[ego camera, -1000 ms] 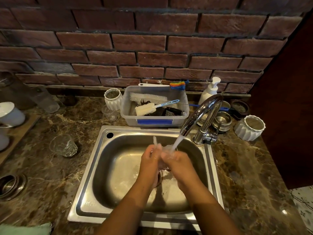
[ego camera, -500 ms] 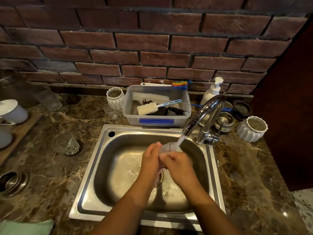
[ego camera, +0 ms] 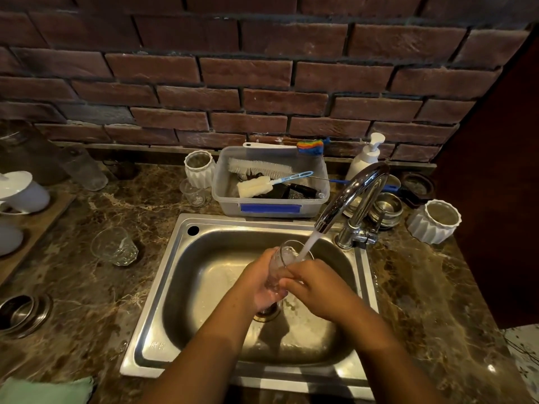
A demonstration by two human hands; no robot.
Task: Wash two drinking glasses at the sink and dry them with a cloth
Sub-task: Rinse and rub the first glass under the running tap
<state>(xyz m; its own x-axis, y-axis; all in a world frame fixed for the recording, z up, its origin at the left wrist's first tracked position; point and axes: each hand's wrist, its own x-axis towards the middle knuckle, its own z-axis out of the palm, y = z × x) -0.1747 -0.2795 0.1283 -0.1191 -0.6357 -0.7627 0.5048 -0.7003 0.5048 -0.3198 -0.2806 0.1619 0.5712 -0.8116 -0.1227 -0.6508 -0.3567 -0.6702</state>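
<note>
Glass (ego camera: 287,256), clear and wet, tilts under the stream (ego camera: 308,242); my left hand (ego camera: 258,282) curls round it, right hand (ego camera: 319,290) pinches its side.

I see my left hand (ego camera: 256,279) gripping a glass (ego camera: 284,256) over the sink (ego camera: 175,258), tilted under the tap's (ego camera: 350,193) running stream. My right hand (ego camera: 319,290) curls against it. A second glass (ego camera: 114,246) sits on the counter (ego camera: 116,301).

Dark red brick wall (ego camera: 262,80) behind brown marble countertop (ego camera: 96,287)
</note>
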